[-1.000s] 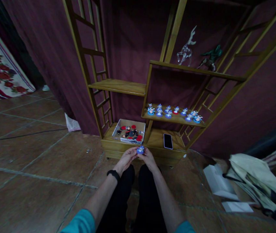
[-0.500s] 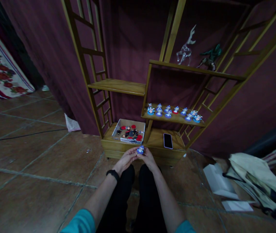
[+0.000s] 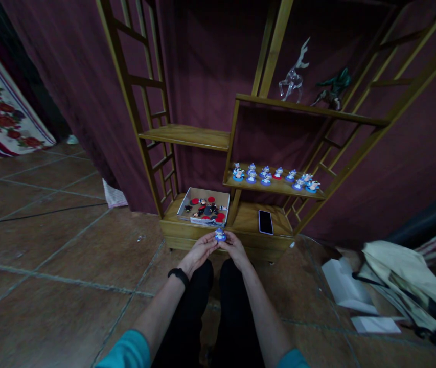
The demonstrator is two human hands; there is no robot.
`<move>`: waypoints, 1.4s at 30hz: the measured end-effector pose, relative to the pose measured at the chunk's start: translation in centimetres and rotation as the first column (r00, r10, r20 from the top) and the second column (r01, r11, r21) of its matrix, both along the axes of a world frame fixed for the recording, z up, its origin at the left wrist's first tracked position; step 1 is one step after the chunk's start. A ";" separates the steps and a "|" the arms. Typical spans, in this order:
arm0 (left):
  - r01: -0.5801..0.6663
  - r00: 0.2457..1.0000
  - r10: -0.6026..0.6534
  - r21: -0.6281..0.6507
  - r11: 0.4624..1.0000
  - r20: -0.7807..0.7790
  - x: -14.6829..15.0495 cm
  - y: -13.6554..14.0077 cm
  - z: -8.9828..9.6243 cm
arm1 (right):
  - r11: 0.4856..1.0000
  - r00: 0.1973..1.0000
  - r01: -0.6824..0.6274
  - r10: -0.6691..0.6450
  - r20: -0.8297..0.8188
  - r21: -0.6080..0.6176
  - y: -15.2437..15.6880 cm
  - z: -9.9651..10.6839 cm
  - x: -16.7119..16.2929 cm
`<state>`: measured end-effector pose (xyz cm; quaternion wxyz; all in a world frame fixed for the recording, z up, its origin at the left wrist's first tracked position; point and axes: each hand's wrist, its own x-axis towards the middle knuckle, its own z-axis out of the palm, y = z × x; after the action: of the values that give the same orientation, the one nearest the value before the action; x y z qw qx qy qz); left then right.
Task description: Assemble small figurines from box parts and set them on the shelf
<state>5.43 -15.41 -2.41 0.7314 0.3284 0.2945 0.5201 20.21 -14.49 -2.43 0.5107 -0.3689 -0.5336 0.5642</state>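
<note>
Two hands hold one small blue-and-white toy between them, the left hand narrow at its left side and the right hand narrow at its right side, fingertips drawn in around it. The toy is upright on its round blue base, in front of the open box, near that box's right front corner. One black wristband is on the left wrist, in front of the box and to its left.

In the box lie at least four red discs and several dark figures, too heaped to count. To the right of the box and higher, one shelf carries about eleven little toys; those at its two ends overlap, so the count is not sure. One of them has a red base. Level with the box and to its right lies one phone. Higher still, up and right of the box, stand two ornaments, one clear deer and one dark statue. One plain shelf is above the box. Two white blocks lie on the floor, well to the right of the box.
</note>
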 end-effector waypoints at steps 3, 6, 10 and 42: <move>-0.002 1.000 0.002 0.018 1.000 -0.003 0.1 -0.1 0.1 | 1.000 1.000 -0.011 0.011 0.013 0.011 0.0 0.0 0.0; -0.011 1.000 0.012 0.014 1.000 -0.012 0.1 0.0 0.0 | 1.000 1.000 -0.014 0.013 0.019 0.007 0.1 -0.1 0.1; -0.020 1.000 0.020 0.018 1.000 -0.011 0.2 0.1 -0.2 | 1.000 0.999 -0.026 0.026 0.020 -0.016 -0.1 0.0 0.3; -0.139 0.982 0.153 0.134 0.981 -0.106 0.9 -0.4 0.7 | 0.998 0.999 -0.046 0.047 -0.022 0.043 -0.1 0.0 0.6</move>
<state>6.31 -15.86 -1.74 0.6506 0.3812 0.3263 0.5700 20.79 -14.63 -2.46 0.5115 -0.3390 -0.5479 0.5685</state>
